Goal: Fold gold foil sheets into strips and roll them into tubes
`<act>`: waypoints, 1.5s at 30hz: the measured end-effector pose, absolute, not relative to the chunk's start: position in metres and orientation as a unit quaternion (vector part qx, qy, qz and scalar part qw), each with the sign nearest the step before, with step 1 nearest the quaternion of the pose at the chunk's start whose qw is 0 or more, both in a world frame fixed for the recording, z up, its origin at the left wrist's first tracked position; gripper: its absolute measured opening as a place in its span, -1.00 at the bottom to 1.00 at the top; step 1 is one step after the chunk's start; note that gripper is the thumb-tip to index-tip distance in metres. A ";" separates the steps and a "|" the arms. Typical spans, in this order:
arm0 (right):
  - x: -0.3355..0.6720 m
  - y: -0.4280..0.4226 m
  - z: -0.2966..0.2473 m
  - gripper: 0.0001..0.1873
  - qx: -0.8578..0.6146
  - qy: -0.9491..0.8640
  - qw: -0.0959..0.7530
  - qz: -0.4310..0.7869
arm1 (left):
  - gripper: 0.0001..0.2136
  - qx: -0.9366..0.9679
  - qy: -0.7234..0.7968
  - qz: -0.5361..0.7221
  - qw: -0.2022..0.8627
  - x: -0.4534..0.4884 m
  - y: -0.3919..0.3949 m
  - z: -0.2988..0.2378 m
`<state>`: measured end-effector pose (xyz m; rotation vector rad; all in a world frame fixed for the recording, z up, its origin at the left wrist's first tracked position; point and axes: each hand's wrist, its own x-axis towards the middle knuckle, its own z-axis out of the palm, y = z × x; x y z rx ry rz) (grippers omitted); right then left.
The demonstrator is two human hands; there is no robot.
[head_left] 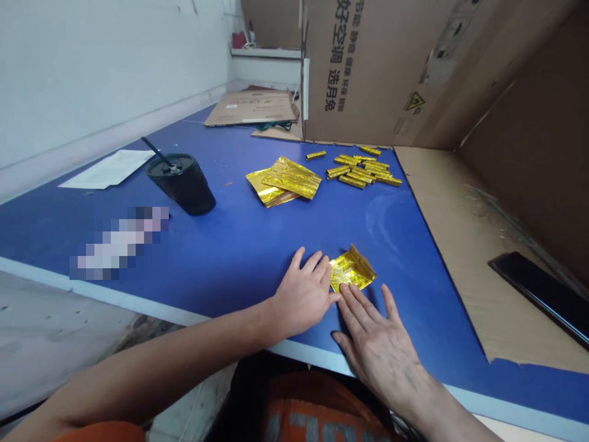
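Note:
A shiny gold foil sheet (352, 270) lies on the blue table before me, its far right edge bent up. My left hand (306, 291) rests at the sheet's left edge, palm down with the fingers spread. The fingertips of my right hand (375, 337) press on the near edge of the foil, fingers stretched out and the little finger apart. Farther back are a few flat gold foil sheets (292, 179), overlapping. To their right lies a pile of several small rolled gold foil tubes (363, 170), with a single tube (315, 155) off to its left.
A black cup (186, 184) with a straw stands on the left, near a white sheet (110, 169). A blurred-out item (119, 245) lies nearer. Cardboard (442, 202) covers the table's right side, with a black phone (543, 294) on it. A large carton (377, 73) walls the back.

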<state>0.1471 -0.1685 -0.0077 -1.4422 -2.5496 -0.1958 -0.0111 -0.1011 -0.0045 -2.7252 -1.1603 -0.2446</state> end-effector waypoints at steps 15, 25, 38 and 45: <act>0.132 -0.172 -0.001 -0.41 -0.470 -0.878 0.092 0.000 | -0.68 -0.905 -0.410 -0.115 0.027 -0.017 -0.079 -0.017; 0.193 -0.152 0.002 -0.67 -0.537 -0.794 0.283 -0.037 | -0.71 -0.917 -0.381 -0.110 0.048 -0.012 -0.080 -0.012; 0.177 -0.127 -0.010 -0.45 -0.493 -0.869 0.044 -0.021 | -0.74 -0.928 -0.360 -0.077 0.062 -0.008 -0.081 -0.003; 0.179 -0.128 -0.013 -0.33 -0.479 -0.875 0.048 -0.047 | -0.66 -0.933 -0.346 -0.074 0.061 -0.010 -0.093 -0.003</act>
